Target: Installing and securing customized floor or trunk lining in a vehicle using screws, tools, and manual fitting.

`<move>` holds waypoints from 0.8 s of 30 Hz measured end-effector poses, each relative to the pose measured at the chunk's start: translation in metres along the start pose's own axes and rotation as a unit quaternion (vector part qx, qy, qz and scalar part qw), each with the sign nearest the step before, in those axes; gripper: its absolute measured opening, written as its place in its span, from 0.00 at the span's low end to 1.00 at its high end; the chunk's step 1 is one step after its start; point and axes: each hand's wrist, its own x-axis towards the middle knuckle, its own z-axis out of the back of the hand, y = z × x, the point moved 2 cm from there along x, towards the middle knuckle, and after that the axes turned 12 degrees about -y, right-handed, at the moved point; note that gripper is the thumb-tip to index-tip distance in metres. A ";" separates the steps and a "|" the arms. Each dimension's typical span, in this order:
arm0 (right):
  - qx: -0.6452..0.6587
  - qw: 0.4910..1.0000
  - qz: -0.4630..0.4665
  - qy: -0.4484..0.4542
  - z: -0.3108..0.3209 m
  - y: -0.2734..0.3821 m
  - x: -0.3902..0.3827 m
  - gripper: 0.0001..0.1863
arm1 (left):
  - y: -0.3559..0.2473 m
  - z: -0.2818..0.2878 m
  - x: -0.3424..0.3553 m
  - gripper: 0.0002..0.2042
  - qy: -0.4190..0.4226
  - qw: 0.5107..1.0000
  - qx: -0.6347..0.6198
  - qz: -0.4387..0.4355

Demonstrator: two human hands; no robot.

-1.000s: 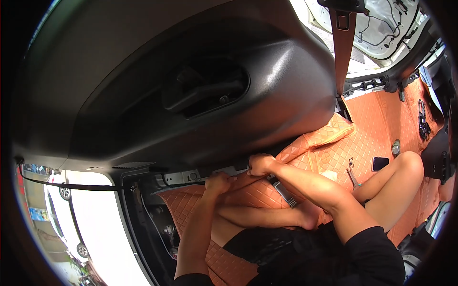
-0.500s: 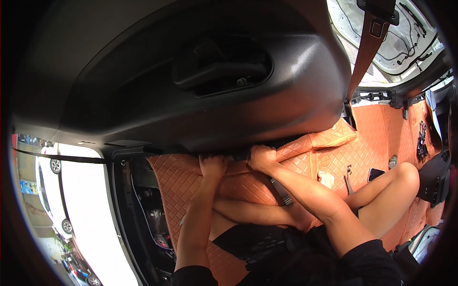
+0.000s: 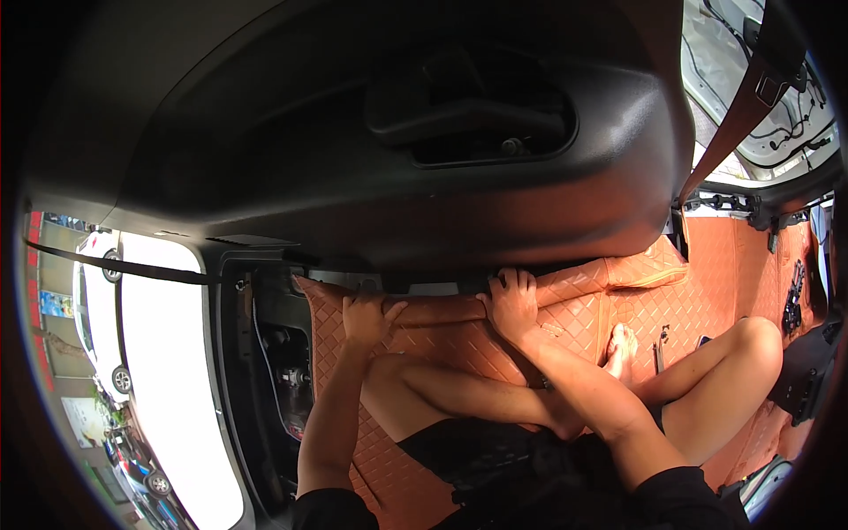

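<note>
A quilted orange-brown leather floor mat (image 3: 424, 344) covers the vehicle floor, its far edge raised into a rounded fold beneath a black plastic trim panel (image 3: 371, 216). My left hand (image 3: 366, 321) grips this fold near its left end, thumb spread to the right and fingertips partly hidden over the edge. Farther right, my right hand (image 3: 514, 305) curls over the same fold, fingers slightly apart and pointing toward the panel. A dark gap shows between the fold and the panel.
My crossed bare legs (image 3: 477, 397) rest on the mat. A brown seat belt (image 3: 724, 146) hangs at the upper right. Dark tools or fittings (image 3: 793, 296) lie at the far right. On the left, an open compartment (image 3: 287, 380) borders the bright door opening.
Both hands have loosened from tight fists; the left thumb and right fingers now spread more. The left hand has shifted left, the right hand right. The view has shifted, and the fold looks straighter.
</note>
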 end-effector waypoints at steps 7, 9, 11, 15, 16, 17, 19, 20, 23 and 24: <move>0.000 0.999 0.034 0.016 -0.001 0.004 0.002 0.15 | 0.013 -0.020 -0.009 0.26 -0.112 0.986 -0.114 0.048; -0.008 0.999 0.036 0.016 -0.002 0.014 0.006 0.12 | 0.017 -0.026 -0.009 0.26 -0.113 0.986 -0.117 0.044; 0.008 0.994 0.043 0.100 -0.010 0.033 0.007 0.10 | 0.019 -0.031 -0.009 0.27 -0.134 0.984 -0.114 0.015; 0.098 0.979 0.159 0.087 -0.034 0.097 0.000 0.13 | 0.023 -0.036 -0.003 0.26 -0.181 0.975 -0.128 0.012; 0.083 0.969 0.209 0.104 -0.039 0.107 -0.004 0.15 | 0.024 -0.037 -0.002 0.24 -0.195 0.970 -0.141 0.039; 0.081 0.968 0.212 0.110 -0.044 0.110 -0.005 0.15 | 0.026 -0.038 -0.001 0.23 -0.202 0.965 -0.155 0.059; 0.050 0.969 0.206 0.128 -0.052 0.114 -0.007 0.20 | 0.028 -0.039 0.001 0.20 -0.215 0.961 -0.161 0.061; 0.064 0.967 0.219 0.117 -0.054 0.113 -0.008 0.20 | 0.028 -0.039 0.001 0.18 -0.211 0.961 -0.170 0.058; 0.049 0.961 0.245 0.116 -0.059 0.109 -0.007 0.22 | 0.031 -0.039 0.002 0.14 -0.223 0.959 -0.170 0.041; 0.048 0.961 0.239 0.127 -0.062 0.109 -0.006 0.21 | 0.032 -0.038 0.003 0.14 -0.235 0.956 -0.169 0.042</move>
